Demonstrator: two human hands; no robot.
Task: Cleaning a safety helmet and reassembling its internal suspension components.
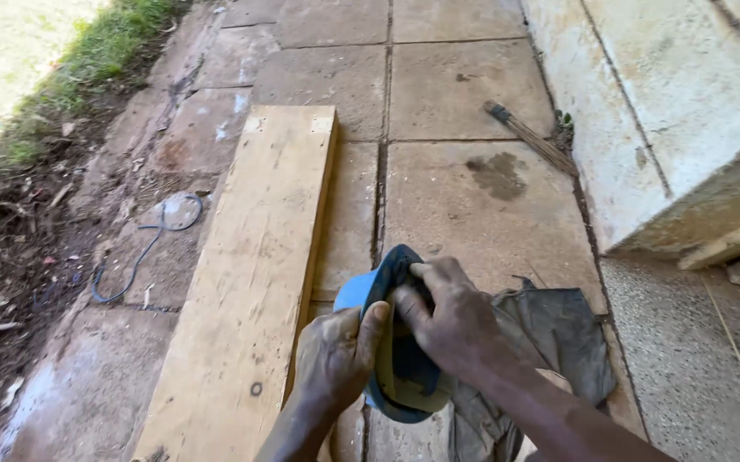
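- Both hands meet low in the middle of the view: the left hand [333, 355] grips the near-left edge of a blue cap [395, 342], thumb pressed on its rim, and the right hand [448, 321] reaches from the right with fingers curled inside it, grasping the fabric.
- Held above the paving [489, 205], the blue cap shows its dark lining and a yellowish inner band.
- Just right of the hands and under the right forearm lies a crumpled grey cloth [558, 334] on the slabs.
- Left of the hands a long pale wooden plank [259, 257] runs away from the camera.
- Further left a thin blue cord [143, 248] loops near the soil.
- Far right, a stick broom [530, 137] lies beside the pale wall [669, 111].
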